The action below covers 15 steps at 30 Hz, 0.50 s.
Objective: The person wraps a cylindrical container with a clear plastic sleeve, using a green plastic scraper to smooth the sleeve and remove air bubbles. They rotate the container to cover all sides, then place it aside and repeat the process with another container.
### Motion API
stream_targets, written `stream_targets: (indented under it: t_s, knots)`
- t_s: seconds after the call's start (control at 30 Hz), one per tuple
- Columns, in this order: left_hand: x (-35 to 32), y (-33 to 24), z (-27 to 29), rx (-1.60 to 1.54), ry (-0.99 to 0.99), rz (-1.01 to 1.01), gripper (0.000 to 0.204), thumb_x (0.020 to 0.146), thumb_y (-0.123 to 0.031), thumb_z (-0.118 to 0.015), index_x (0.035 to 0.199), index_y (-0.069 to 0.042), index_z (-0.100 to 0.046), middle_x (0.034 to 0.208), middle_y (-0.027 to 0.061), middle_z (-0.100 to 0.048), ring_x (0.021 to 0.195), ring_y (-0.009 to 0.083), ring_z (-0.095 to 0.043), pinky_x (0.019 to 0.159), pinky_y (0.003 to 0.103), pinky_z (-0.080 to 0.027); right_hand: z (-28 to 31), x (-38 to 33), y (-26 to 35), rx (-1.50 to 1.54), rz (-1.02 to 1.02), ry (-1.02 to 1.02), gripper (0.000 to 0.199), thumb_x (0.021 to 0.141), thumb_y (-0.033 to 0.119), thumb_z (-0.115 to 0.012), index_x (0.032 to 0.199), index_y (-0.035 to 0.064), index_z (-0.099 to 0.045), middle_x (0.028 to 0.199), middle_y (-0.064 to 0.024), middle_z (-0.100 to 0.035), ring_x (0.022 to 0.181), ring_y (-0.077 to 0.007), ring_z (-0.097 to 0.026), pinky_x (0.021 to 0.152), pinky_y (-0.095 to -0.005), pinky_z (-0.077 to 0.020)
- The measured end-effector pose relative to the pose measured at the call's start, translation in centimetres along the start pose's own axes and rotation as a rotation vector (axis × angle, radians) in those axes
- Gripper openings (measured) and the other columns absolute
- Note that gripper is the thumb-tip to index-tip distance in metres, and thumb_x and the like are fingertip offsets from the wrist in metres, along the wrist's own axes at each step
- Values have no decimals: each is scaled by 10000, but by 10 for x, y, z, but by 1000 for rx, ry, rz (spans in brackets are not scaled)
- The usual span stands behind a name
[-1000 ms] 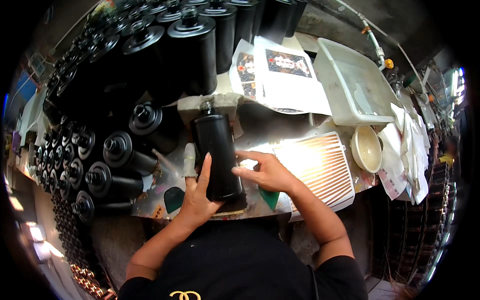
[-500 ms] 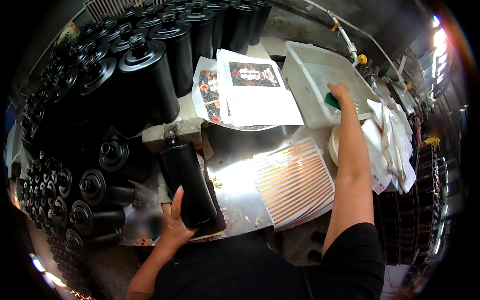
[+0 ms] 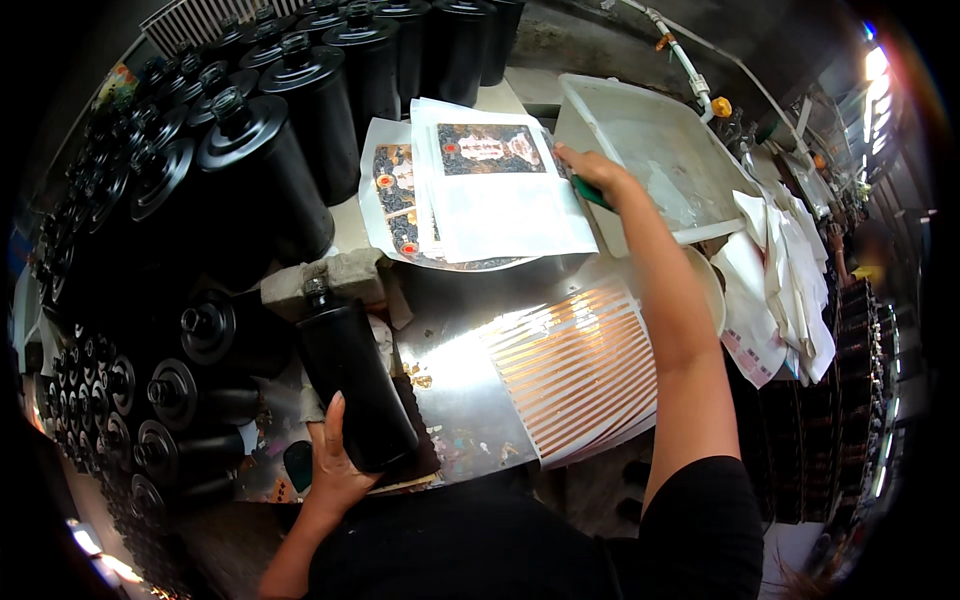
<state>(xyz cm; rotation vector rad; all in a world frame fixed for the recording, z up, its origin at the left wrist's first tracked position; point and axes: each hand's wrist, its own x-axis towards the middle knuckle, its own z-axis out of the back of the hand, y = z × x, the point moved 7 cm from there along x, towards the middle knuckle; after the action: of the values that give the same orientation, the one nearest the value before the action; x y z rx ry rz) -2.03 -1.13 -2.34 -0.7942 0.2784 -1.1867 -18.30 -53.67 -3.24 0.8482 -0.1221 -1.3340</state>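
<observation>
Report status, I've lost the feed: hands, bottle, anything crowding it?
Left hand grips black bottle lying on the bench. Right hand holds a green tool at the white tray. Stacked black bottles crowd the left.

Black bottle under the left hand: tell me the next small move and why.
Probably bring the right hand with its green tool from the white tray to the black bottle. The left hand braces the bottle flat on the board; the tool is clear of the tray's rim.

One black bottle (image 3: 355,385) in hand, dozens more stacked at left, too many to count; one white tray (image 3: 650,150), one striped sheet (image 3: 580,365), two hands.
</observation>
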Motion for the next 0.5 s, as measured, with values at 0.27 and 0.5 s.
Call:
stream_targets:
  t_s: [0.27,0.5]
  knots:
    - [3,-1,-3,-100,-3,12,1142,637,-123,-876,1515,-149,-145,1213,149,-397,1070,315,-495,939,404,-424,-18,15,-69,413,-20,-1,840,855,742,-432,1173,-20,-590,996,-144,-632,865,-236,-585,788,-365,-460]
    - [3,-4,4,-51,-15,-19,1120,641,-162,-876,1505,-176,-162,1311,179,-351,1213,356,-436,1013,427,-404,14,-147,56,-70,659,-276,695,767,457,-736,1290,37,-555,1242,-199,-603,1033,-313,-644,913,-347,-481]
